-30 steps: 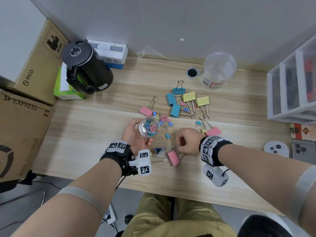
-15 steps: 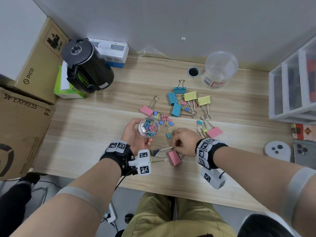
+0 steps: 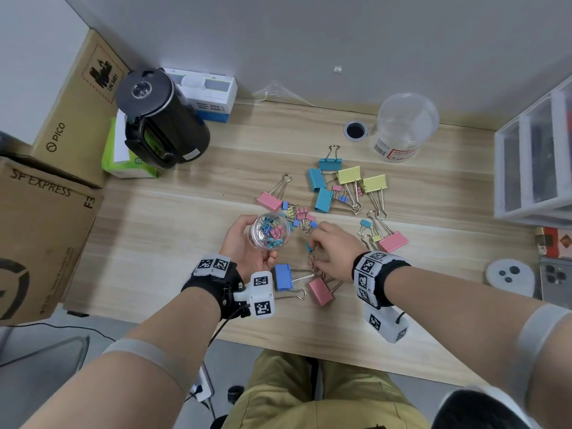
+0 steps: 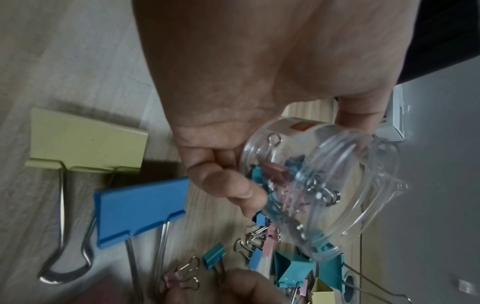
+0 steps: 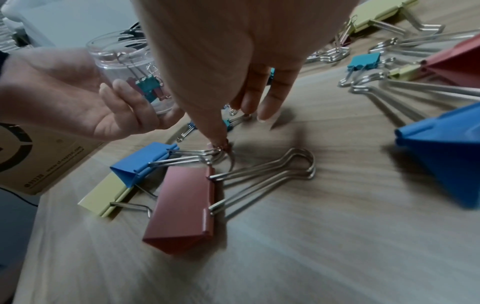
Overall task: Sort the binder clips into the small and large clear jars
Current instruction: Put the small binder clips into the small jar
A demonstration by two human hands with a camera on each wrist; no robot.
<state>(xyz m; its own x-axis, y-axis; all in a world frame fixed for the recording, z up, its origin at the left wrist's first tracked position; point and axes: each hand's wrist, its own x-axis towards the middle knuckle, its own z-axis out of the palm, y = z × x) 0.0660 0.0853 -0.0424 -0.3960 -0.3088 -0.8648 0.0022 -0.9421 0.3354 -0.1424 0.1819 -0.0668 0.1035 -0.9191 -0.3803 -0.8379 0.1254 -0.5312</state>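
My left hand [image 3: 257, 243] grips the small clear jar [image 3: 270, 230], tilted, with several small clips inside; the same jar [image 4: 311, 185] fills the left wrist view. Just right of it, my right hand [image 3: 312, 250] reaches down to the table, thumb and fingers closing on a small teal clip [image 5: 228, 123]. A large blue clip [image 3: 283, 276] and a large pink clip [image 3: 322, 291] lie flat just below my hands. More large clips [image 3: 337, 184] and small clips [image 3: 301, 216] lie scattered further back. The large clear jar [image 3: 405, 125] stands at the back right.
A black kettle [image 3: 161, 119] and cardboard boxes [image 3: 46, 227] crowd the left side. A white drawer unit [image 3: 535, 162], a round white controller [image 3: 509, 275] and a phone [image 3: 557, 280] sit on the right. A large yellow clip [image 4: 85, 139] lies under my left wrist.
The large blue clip, which my right hand held tilted up by its handle, now lies flat. My right hand has shifted forward to the small teal clip. The left hand holds the jar still.
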